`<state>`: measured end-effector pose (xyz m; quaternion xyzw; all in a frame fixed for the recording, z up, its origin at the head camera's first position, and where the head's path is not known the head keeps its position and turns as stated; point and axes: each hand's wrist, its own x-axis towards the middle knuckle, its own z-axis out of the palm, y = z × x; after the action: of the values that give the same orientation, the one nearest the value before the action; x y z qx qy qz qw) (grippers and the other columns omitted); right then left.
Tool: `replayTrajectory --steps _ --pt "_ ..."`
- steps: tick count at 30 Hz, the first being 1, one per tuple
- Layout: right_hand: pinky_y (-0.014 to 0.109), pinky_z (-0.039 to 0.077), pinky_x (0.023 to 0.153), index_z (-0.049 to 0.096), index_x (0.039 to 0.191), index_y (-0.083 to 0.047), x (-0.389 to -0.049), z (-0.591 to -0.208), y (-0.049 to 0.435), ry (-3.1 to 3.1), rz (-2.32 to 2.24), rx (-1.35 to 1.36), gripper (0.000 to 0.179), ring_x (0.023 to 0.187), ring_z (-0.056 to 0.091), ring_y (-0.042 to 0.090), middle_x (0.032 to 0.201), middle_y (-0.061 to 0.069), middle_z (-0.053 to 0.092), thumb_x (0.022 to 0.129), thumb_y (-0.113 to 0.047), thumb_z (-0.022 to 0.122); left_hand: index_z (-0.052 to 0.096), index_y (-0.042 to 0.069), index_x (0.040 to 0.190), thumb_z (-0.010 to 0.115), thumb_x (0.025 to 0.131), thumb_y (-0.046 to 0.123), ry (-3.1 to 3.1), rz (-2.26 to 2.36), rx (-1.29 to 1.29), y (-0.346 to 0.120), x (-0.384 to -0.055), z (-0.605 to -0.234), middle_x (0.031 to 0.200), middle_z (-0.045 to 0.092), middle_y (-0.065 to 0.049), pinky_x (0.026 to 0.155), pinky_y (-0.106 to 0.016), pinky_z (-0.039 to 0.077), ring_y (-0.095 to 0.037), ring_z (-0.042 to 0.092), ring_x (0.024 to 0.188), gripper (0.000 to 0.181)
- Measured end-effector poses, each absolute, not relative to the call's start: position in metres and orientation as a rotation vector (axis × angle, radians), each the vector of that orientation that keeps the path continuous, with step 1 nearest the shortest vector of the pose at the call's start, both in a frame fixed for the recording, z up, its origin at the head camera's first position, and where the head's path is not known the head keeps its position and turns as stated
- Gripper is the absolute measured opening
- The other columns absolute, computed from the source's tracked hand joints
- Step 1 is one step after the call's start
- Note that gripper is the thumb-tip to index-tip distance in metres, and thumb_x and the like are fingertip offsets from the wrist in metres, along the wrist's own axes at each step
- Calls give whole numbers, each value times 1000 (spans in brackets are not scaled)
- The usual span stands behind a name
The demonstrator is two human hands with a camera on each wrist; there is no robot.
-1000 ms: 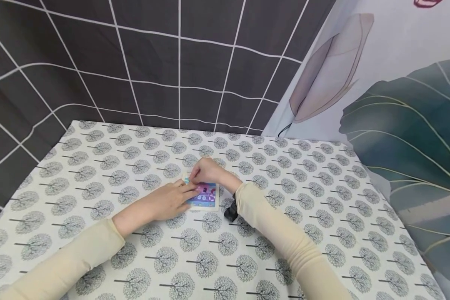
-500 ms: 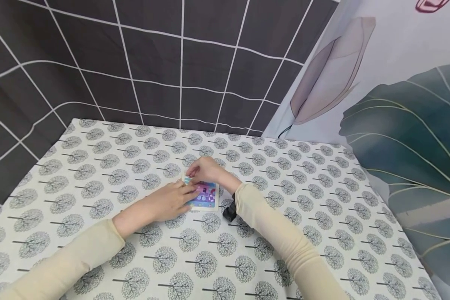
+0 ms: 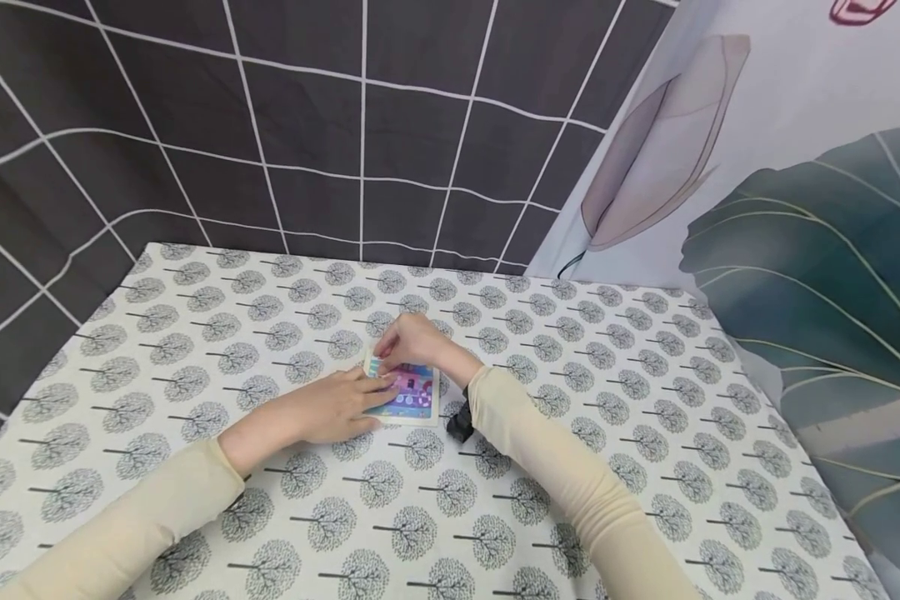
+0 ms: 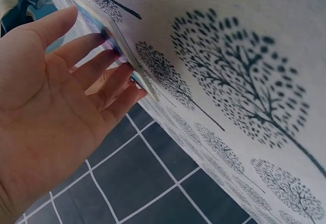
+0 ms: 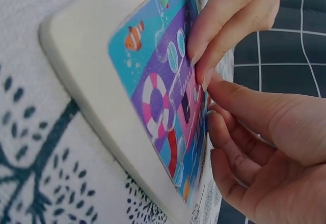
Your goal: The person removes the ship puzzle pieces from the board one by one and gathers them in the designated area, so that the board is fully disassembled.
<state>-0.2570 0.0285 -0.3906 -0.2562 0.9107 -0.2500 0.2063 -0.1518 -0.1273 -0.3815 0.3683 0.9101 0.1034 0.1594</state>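
A flat white-rimmed picture board (image 3: 420, 404) lies on the cloth, printed with a blue, purple and pink sea scene. In the right wrist view its picture (image 5: 153, 102) shows a clownfish and a striped swim ring. My left hand (image 3: 337, 406) rests on the board's left part with fingers stretched out, fingertips on the print; the left wrist view shows this hand (image 4: 66, 86) from the palm side. My right hand (image 3: 410, 340) bends over the far left edge, thumb and curled fingers pinching there. Whether the right fingers (image 5: 224, 132) hold the board or a thin layer on it is hidden.
A white cloth (image 3: 570, 350) with grey tree prints covers the table. Behind it hangs a dark curtain (image 3: 307, 125) with a white grid; a leaf-printed curtain (image 3: 810, 250) hangs at right. A black wrist device (image 3: 461, 423) sits below the right sleeve.
My left hand has slid slightly back and left, baring a bit more of the board's left edge. My right hand stays at the far left edge with small finger shifts.
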Motion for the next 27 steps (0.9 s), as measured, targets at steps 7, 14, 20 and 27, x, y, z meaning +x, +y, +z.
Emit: replayTrajectory --steps 7,14,20,27 --pt "17 48 70 75 91 -13 -257 -390 22 2543 -666 -717 28 73 60 7 80 -5 70 65 -18 84 39 3 140 46 97 32 2606 305 1057 -129 -152 -383 149 32 -14 111 -53 24 -39 30 133 53" --pt "21 51 75 73 93 -7 -256 -385 15 2536 -580 -684 28 84 60 15 93 3 69 68 -12 82 35 3 143 48 96 34 2508 416 1045 -131 -156 -385 150 26 -19 109 -56 27 -39 28 132 58" --pt "21 53 70 74 81 -5 -255 -382 14 2542 -514 -684 13 78 61 17 85 5 70 71 -12 79 38 6 142 50 95 35 2441 561 961 -135 -164 -386 151 25 -16 107 -56 30 -35 31 130 57" --pt "24 51 81 75 85 -9 -252 -381 17 2550 -577 -704 17 81 61 13 88 2 71 70 -14 80 37 8 143 50 95 34 2433 558 941 -137 -165 -384 152 25 -15 109 -57 26 -36 27 134 56"
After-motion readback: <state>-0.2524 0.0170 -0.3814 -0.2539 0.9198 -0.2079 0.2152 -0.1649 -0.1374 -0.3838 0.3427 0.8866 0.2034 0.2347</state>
